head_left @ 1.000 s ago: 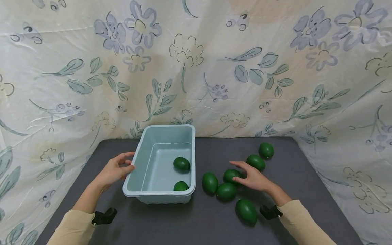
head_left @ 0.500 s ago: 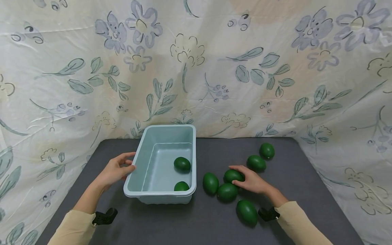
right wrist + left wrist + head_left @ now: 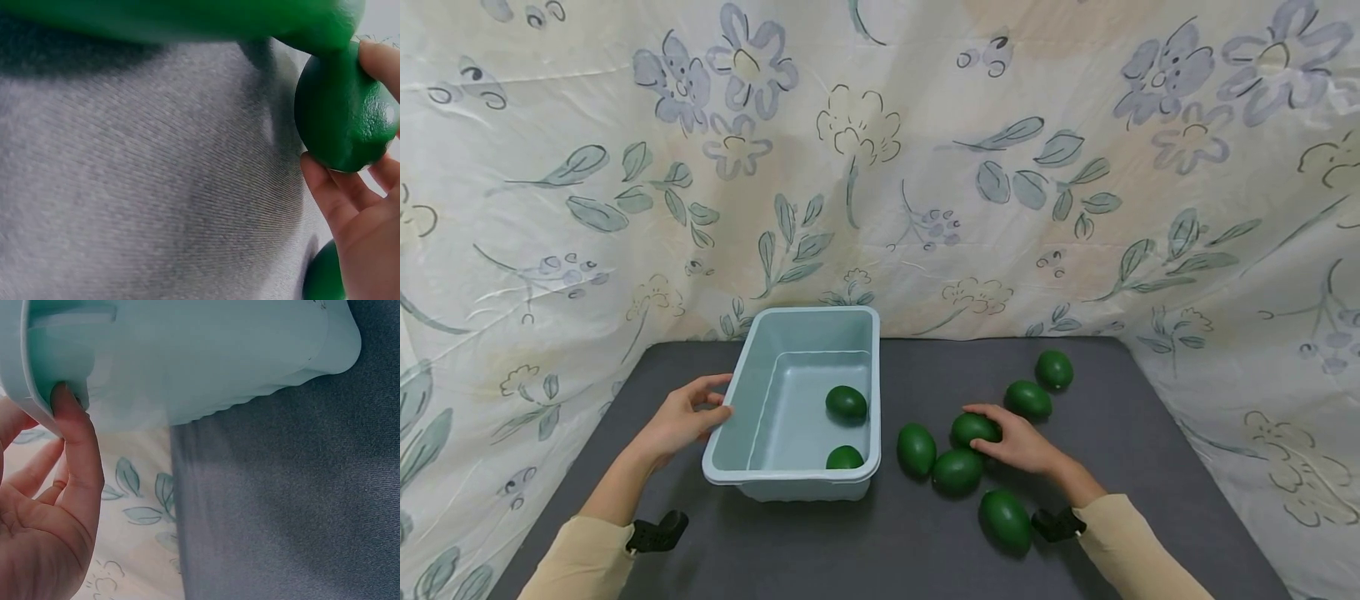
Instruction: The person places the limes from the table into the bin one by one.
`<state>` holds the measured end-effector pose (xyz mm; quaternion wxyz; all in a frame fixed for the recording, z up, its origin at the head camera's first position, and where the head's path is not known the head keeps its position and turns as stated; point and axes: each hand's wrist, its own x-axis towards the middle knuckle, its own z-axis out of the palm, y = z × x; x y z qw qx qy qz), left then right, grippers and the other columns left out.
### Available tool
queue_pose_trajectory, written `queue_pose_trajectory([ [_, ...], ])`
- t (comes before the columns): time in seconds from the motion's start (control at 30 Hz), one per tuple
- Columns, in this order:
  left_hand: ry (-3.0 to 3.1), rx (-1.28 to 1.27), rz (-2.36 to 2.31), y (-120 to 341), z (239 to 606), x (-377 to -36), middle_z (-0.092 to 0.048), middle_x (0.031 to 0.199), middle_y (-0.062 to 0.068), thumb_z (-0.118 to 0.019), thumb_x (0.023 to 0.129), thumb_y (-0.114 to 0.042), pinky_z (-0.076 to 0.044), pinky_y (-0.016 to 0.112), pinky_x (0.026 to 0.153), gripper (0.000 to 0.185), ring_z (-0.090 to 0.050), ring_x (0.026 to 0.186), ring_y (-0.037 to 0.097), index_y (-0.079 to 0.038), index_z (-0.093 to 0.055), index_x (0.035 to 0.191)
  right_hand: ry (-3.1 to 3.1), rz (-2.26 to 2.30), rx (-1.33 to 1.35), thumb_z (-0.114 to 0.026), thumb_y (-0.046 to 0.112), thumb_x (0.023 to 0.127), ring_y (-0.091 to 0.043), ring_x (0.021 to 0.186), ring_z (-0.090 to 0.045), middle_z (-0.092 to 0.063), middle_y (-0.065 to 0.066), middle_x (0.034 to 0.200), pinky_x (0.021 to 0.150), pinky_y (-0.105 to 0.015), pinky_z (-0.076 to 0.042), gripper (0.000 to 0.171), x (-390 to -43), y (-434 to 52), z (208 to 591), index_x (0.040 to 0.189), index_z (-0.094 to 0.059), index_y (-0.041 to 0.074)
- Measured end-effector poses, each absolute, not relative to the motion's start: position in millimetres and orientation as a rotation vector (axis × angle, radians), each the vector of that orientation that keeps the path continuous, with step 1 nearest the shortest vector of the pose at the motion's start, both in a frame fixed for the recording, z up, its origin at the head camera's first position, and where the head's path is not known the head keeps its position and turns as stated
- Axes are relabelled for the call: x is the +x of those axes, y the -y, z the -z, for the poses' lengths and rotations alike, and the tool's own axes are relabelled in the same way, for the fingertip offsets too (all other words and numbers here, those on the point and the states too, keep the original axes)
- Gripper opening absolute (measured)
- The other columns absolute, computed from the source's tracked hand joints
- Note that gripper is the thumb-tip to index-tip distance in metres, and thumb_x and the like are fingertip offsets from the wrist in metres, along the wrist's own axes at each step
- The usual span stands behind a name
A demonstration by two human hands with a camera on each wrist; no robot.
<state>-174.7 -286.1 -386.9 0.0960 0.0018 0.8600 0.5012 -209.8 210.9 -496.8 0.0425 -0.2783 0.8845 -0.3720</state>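
While the left hand rests at the left rim of the pale blue tub, its fingers are curled against that wall, thumb over the lip. Inside the tub, right of those fingers, lie two green eggs. Farther right, the right hand grasps one green egg, thumb and fingertips pinching it on the grey mat. Its long axis lies roughly left to right, level with the mat. Another egg touches it just below the fingers; more eggs lie beyond the knuckles.
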Motion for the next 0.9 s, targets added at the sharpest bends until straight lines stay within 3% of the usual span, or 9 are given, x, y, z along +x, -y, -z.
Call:
queue_pose_trajectory([
  [0.4,-2.557,0.014,-1.479,286.4,387.5,-174.9,-0.052,0.106,0.021,-0.060,0.089,-0.013,-0.054,0.037,0.063,0.059,-0.062,0.079,0.022,-0.006,-0.032,0.141,-2.762,1.137,-0.869,-0.066,0.029,0.085,-0.022,0.112,-0.053,-0.050,-0.004,0.132,0.085,-0.040,-0.046,0.053,-212.2,-212.6,475.1,0.133,-0.047,0.018],
  [0.9,-2.570,0.015,-1.471,286.5,387.7,-174.4,-0.052,0.106,0.020,-0.060,0.088,-0.014,-0.053,0.037,0.062,0.059,-0.062,0.078,0.021,-0.007,-0.033,0.140,-2.726,1.165,-0.843,-0.063,0.036,0.085,-0.017,0.102,-0.057,-0.046,-0.006,0.135,0.078,-0.034,-0.048,0.056,-223.0,-197.1,438.1,0.136,-0.043,0.021],
])
